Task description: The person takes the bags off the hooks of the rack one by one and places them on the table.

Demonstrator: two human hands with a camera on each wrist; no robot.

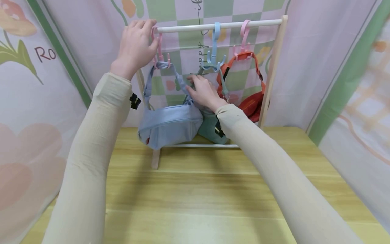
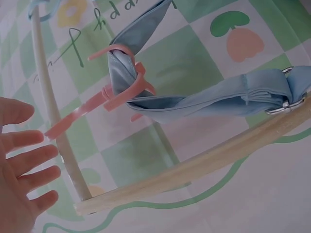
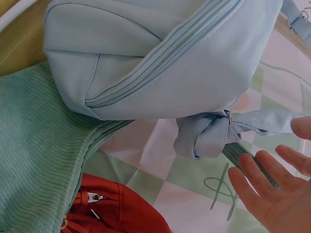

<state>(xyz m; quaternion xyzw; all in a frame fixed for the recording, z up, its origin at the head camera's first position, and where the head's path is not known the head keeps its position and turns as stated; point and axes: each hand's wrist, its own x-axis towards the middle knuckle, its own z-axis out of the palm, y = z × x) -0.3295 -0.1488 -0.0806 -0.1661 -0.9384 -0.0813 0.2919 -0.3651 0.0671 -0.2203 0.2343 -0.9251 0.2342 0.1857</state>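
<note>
A light-blue sling bag (image 1: 173, 125) hangs by its strap (image 2: 204, 99) from a pink claw hook (image 2: 80, 114) at the left end of the rack's white rod (image 1: 189, 28). Beside that hook, my left hand (image 1: 137, 45) has its fingers spread and loosely extended in the left wrist view, fingertips right at the hook's upper part and the rod. My right hand (image 1: 207, 91) is near the knotted end of the blue strap (image 3: 204, 136), with its fingers (image 3: 257, 174) extended and parted. Behind it hangs a green corduroy bag (image 3: 39, 141), from a blue claw hook (image 1: 215, 47).
A red bag (image 1: 253, 105) with an orange strap hangs from another pink hook (image 1: 244, 32) at the right. The rack's wooden right post (image 1: 274, 67) and lower white bar (image 1: 198, 145) frame the bags. The rack stands on a wood-grain table (image 1: 195, 196), before a patterned cloth backdrop.
</note>
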